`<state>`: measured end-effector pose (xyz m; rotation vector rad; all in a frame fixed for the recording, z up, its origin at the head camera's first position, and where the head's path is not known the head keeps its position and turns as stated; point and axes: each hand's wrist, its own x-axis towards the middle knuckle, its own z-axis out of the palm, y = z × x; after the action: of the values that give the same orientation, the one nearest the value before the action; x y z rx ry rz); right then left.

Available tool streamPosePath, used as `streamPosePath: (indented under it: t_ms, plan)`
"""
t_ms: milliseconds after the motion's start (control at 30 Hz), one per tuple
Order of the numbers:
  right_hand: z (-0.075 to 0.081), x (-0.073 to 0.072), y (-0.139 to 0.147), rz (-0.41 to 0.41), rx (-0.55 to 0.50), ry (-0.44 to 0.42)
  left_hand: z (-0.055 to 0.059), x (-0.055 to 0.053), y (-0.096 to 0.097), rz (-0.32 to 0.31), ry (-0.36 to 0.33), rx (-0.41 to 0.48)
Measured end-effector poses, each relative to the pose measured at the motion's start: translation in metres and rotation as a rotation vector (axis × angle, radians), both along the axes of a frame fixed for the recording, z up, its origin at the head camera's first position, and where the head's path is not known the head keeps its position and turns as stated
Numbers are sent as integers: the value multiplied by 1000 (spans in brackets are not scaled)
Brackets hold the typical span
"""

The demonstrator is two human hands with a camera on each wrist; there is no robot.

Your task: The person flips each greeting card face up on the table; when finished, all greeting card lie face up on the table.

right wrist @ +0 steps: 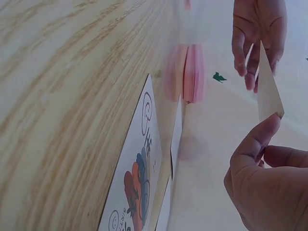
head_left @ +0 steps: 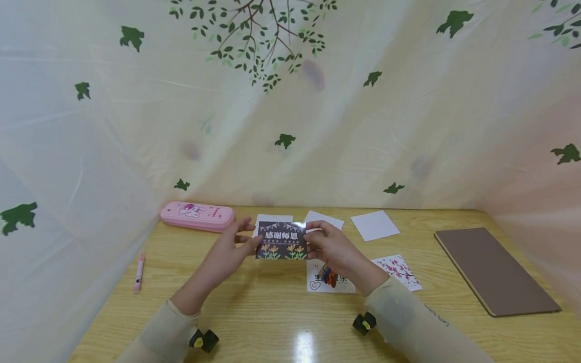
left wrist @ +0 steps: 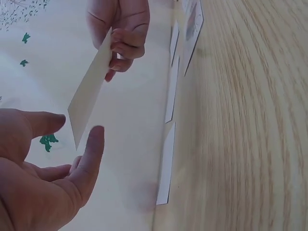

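A dark greeting card (head_left: 282, 248) with white Chinese lettering and orange flowers is held up over the table. My right hand (head_left: 333, 248) pinches its right edge between thumb and fingers, and the pale back of the card (right wrist: 269, 94) shows in the right wrist view. At the card's left edge is my left hand (head_left: 223, 258); in the left wrist view its thumb and fingers are spread on either side of the card's corner, with gaps between. Below the right hand lies a white card (head_left: 317, 285) with a colourful picture, partly covered by that hand.
White cards (head_left: 374, 225) lie in a row at the back, near a pink pencil case (head_left: 197, 216). A pink marker (head_left: 139, 273) lies at left. A blossom card (head_left: 401, 272) and a brown notebook (head_left: 497, 272) are at right. A patterned cloth curtain (head_left: 336, 166) hangs behind.
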<state>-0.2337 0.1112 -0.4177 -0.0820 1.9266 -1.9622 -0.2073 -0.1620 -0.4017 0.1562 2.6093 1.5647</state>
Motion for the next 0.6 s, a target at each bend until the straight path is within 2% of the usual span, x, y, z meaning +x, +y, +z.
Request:
streamPosePath:
  t_ms: [133,200,467,600]
  plan:
    - [-1,1,-1,-7,21,6,-2,-1,1,16,-68,110]
    - [-2,1,-2,-6,35,11,-3,-2,1,28,-78,126]
    - [-7,3,-5,18,100,55,-8,-4,1,68,-91,49]
    - [-11,5,-7,45,162,73,-13,-6,-1,65,-96,17]
